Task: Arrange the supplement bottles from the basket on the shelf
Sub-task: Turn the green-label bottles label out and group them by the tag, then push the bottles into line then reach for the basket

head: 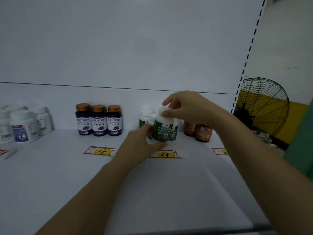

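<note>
Now my left grip (143, 142) cups the smooth, round green-labelled bottle (163, 131) underneath, while my right grip (188, 107) pinches its white cap (161, 110), just before matching bottles (144, 119) on the white shelf (67, 167).

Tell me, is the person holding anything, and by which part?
Yes, a green-labelled bottle: the left hand grips its lower body, and the right hand pinches its white cap.

A person's left forearm (88, 192) and right forearm (254, 150) are uncovered up to the left hand (138, 143) and right hand (188, 107). Green cloth (301, 150) of a top shows just right of the black wire fan (264, 107).
</note>
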A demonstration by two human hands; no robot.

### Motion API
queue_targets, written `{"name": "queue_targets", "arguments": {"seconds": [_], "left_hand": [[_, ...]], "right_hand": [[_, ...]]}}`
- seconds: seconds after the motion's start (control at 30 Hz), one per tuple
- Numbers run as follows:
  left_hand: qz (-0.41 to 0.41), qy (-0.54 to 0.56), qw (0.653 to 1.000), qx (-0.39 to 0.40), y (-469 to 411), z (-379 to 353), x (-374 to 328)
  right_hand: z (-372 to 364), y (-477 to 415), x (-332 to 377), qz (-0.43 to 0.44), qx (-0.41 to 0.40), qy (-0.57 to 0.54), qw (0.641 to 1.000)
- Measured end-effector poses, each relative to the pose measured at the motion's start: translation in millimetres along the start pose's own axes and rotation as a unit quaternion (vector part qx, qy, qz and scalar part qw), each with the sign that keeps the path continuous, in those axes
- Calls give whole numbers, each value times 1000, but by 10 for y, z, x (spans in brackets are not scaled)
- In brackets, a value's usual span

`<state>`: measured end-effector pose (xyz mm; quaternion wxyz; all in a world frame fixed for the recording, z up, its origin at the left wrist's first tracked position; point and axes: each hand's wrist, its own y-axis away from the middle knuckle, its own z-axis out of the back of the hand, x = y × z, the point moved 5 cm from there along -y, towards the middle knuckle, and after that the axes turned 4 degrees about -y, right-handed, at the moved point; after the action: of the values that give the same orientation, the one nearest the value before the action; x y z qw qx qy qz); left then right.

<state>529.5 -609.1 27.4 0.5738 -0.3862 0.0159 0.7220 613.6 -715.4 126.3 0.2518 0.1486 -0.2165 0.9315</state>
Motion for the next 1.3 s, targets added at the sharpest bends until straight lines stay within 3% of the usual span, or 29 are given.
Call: {"name": "queue_targets", "arguments": {"seconds": [0.07,0.23,0.43,0.67,0.83,1.13,1.3], "left_hand": [[24,-12,998,48,19,-93,44],[78,-166,972,146,45,-320,251],[84,-263,938,209,108,-354,257],[74,-288,930,217,84,-371,300],[82,-293,926,225,97,-387,301],[76,-298,925,222,89,-393,309],[75,-297,926,219,72,-402,339]], "right_hand": [[217,-73,40,-11,-11,-5,1000],[627,-438,-11,-39,-87,-14,995],[352,-816,-260,-80,-95,46,991],[254,-861,-424,-111,-113,62,985],[20,-798,-480,-117,-78,84,986],[-313,-736,-786,-190,-35,-48,980],[-276,-654,-730,-171,-25,-9,985]]}}
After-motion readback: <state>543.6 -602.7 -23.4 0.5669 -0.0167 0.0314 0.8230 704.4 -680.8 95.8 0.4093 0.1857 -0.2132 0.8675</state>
